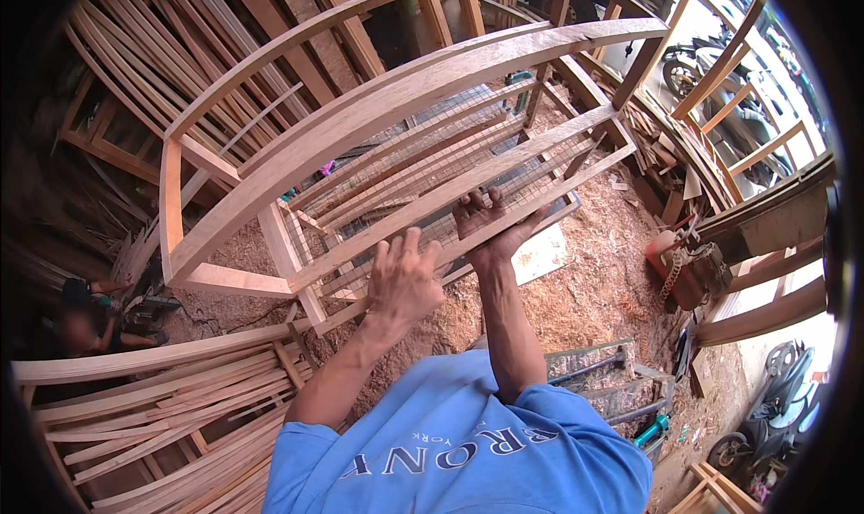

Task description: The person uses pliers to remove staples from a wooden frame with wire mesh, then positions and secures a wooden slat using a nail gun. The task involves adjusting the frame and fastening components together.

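A large unpainted wooden frame with curved upper rails and straight lower rails stands tilted in front of me. My left hand, back upward, lies over its near lower rail with the fingers bent; the fingers' undersides are hidden. Farther right, my right hand is closed round the same near rail from below, palm up, its fingertips showing in the gap behind the rail. Wire mesh shows through the gaps between the lower rails.
Stacks of long wooden strips lie lower left and upper left. Sawdust covers the floor. A red machine stands at right, with motorbikes beyond. A teal power tool lies lower right. Another person is at far left.
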The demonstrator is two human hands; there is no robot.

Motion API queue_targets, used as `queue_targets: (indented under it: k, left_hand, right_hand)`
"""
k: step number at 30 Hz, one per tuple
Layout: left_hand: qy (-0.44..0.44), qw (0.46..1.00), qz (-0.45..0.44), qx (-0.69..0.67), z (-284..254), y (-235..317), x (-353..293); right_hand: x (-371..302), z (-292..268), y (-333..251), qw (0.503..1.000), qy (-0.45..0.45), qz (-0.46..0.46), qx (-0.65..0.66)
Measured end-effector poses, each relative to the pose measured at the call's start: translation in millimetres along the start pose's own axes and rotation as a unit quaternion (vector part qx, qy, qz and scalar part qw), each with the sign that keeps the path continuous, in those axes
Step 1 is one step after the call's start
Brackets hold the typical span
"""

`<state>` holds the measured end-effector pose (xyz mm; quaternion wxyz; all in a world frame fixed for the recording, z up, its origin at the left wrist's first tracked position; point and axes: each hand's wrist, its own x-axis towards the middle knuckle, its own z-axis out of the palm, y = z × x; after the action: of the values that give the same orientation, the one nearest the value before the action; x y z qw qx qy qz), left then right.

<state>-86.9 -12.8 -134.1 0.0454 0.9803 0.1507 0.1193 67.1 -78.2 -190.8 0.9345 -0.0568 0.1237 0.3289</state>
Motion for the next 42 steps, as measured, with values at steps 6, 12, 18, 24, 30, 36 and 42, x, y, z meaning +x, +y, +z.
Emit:
queue_targets:
  k: [6,12,18,24,30,36,42]
  left_hand:
    - [0.019,1.0,0.021,0.0,-4.4,1.2,1.5]
    - [0.044,0.999,0.03,-0.002,0.2,-1.3,-1.0]
    - [0.05,0.998,0.034,0.0,2.0,-0.8,-1.4]
    - [0.055,0.998,0.035,-0.003,-1.3,0.5,-0.6]
    - [0.012,1.0,0.028,0.006,-0.7,-0.4,-1.4]
    - [0.043,0.999,0.021,-0.002,0.0,0.1,-0.9]
    - [0.066,0.998,0.009,0.011,1.7,3.6,-3.3]
  right_hand:
    - [-8.2,-2.6,-6.0,0.999,-0.004,0.015,-0.042]
    - [-24.9,-17.9,-18.5,0.995,-0.025,0.054,-0.077]
    - [-30.1,-14.2,-24.2,0.99,-0.043,0.07,-0.115]
    - [-8.1,-8.7,-4.6,0.987,0.073,-0.024,-0.141]
    - [0.0,-8.7,2.7,0.985,0.082,-0.05,-0.142]
    - [-3.4,2.5,10.4,0.975,0.132,-0.09,-0.153]
    - [-7.4,2.7,12.3,0.975,0.107,-0.091,-0.174]
